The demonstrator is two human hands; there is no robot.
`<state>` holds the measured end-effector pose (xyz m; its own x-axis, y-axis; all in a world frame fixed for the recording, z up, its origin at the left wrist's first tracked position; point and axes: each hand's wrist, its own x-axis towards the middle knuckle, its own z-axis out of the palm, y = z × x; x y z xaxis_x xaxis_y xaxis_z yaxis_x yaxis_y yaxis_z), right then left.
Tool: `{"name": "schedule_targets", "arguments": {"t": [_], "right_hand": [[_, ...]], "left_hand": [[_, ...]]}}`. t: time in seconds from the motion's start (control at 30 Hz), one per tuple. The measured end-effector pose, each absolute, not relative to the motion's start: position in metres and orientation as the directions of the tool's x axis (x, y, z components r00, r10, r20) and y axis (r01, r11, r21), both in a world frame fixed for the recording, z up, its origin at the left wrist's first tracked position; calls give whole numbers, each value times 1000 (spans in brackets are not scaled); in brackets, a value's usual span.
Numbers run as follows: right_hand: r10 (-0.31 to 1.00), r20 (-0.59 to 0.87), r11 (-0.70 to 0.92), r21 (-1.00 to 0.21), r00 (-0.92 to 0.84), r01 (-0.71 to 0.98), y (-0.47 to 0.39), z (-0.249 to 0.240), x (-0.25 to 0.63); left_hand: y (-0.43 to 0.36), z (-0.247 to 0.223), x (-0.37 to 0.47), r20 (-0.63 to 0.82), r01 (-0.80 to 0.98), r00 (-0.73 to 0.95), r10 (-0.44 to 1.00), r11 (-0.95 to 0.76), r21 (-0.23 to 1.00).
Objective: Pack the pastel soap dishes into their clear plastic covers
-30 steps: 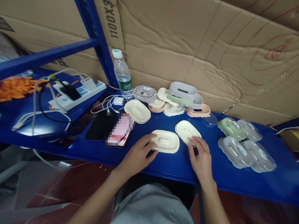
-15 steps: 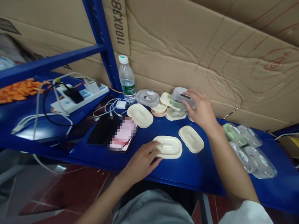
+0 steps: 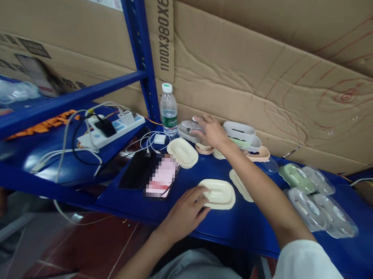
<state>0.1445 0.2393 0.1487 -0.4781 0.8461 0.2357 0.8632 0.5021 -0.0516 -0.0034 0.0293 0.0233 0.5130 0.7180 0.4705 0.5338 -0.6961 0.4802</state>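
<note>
My left hand [image 3: 191,207] rests with fingers apart at the left edge of a cream oval dish [image 3: 219,195], fingertips on its rim. My right hand [image 3: 210,131] reaches across to the back, fingers spread over a grey oval case under a clear cover [image 3: 187,130], partly hiding it. Right of that hand, a grey oval dish with a slot [image 3: 239,130] lies on a pile with green and peach pieces [image 3: 260,154]. Another cream dish [image 3: 182,152] lies near the phones. My right forearm partly covers a further cream piece [image 3: 240,186].
A water bottle [image 3: 168,109] stands by the blue shelf post [image 3: 137,41]. Two phones [image 3: 162,175], a white charger [image 3: 160,139] and a power strip [image 3: 112,131] with cables are at left. Several clear-covered cases [image 3: 335,214] sit at right. Cardboard [image 3: 234,67] backs the blue table.
My right hand has let go of the grey slotted dish, which now lies on the pile, and has moved left to the covered grey case. My left hand stays at the cream dish.
</note>
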Motion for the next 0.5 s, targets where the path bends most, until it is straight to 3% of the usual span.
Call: {"name": "schedule_targets", "arguments": {"t": [0.1, 0.17, 0.33, 0.5], "right_hand": [[724, 459, 610, -77, -515, 789, 178, 142, 174], [715, 512, 614, -133, -477, 778, 126, 127, 202], [821, 449, 493, -245, -354, 835, 28, 75, 256], [828, 359, 532, -257, -431, 807, 8, 45, 255]], "left_hand": [[28, 20, -5, 443, 535, 497, 747, -665, 521], [28, 18, -5, 418, 530, 472, 777, -628, 570], [30, 17, -5, 324, 509, 378, 867, -487, 709], [30, 19, -5, 265, 529, 358, 896, -428, 733]]}}
